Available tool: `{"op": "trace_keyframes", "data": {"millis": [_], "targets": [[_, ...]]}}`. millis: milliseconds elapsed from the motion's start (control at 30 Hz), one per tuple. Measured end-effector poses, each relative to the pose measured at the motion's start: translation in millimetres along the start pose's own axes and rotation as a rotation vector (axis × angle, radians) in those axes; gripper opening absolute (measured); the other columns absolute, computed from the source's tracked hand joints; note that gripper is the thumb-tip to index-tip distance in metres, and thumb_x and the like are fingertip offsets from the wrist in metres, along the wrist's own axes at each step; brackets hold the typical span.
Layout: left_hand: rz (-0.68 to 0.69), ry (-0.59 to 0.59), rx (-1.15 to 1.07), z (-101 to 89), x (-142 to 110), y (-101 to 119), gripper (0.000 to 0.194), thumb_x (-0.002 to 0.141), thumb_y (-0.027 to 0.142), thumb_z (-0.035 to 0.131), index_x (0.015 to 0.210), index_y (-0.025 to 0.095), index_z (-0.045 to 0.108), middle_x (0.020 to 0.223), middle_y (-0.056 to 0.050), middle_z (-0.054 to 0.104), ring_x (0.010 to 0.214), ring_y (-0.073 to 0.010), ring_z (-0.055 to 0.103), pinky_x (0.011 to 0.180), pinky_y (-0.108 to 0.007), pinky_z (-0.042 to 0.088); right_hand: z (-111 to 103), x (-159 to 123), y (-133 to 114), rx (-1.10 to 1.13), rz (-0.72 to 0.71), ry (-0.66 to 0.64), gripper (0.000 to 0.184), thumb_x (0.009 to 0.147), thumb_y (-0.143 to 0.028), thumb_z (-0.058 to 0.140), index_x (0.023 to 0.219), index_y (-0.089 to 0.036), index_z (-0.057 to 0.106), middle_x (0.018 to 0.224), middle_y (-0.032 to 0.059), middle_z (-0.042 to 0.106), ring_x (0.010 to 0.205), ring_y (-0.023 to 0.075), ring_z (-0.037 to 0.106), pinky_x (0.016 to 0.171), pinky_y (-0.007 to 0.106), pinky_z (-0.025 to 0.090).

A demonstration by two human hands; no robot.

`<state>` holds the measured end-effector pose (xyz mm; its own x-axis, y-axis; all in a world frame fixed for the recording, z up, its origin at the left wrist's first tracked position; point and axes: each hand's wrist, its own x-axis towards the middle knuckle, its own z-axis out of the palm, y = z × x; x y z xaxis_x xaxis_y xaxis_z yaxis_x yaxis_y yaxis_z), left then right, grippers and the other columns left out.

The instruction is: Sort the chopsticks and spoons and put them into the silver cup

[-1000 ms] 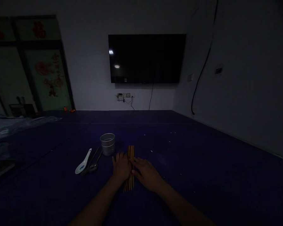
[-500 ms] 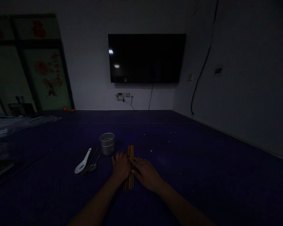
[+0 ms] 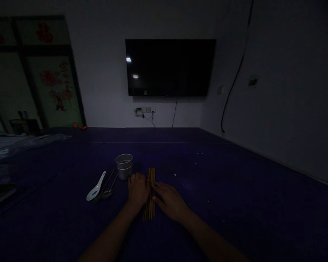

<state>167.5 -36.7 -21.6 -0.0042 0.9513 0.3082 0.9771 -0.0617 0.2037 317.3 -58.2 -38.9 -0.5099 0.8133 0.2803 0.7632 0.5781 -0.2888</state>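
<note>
The open right hand (image 3: 170, 200) is flanking the wooden sticks (image 3: 151, 211) at 3 o'clock, the curled left hand (image 3: 138, 190), grip unclear, at 9, gentle, even pressure probably squaring them best, while a metal cup (image 3: 124, 170) is standing beyond at 11.

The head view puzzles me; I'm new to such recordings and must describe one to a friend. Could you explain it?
There is no machine here: you see a person's left hand and right hand, both bare. The camera sits on that person's head, facing forward and down. Between the hands, on a dark purple surface, lies a bundle of sticks. Both seem to touch it, though it is too dark to tell whether they grip it. To the left stands a metal cup, near a white spoon and two metal utensils.
</note>
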Motion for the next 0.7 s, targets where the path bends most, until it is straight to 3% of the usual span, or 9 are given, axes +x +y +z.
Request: {"op": "trace_keyframes", "data": {"millis": [167,700], "targets": [[-0.003,-0.023,0.030,0.1,-0.3,-0.3,0.037,0.091,0.031,0.030,0.104,0.014,0.061,0.106,-0.011,0.060,0.108,-0.0249,0.048,0.091,-0.035,0.036,-0.9,-0.3,0.3,0.006,-0.001,-0.005,0.050,0.092,-0.039,0.038,0.137,-0.018,0.043,0.139,0.0110,0.047,0.129,0.0268,0.040,0.106,0.045,0.031],[0.047,-0.042,0.024,3.9,1.0,-2.2,0.037,0.091,0.029,0.033,0.097,0.013,0.065,0.105,-0.012,0.058,0.105,-0.0240,0.048,0.091,-0.035,0.034,0.5,0.2,2.2,0.025,-0.030,0.014,0.048,0.092,-0.037,0.039,0.136,-0.019,0.045,0.136,0.0109,0.050,0.127,0.0253,0.043,0.104,0.043,0.033]]}}
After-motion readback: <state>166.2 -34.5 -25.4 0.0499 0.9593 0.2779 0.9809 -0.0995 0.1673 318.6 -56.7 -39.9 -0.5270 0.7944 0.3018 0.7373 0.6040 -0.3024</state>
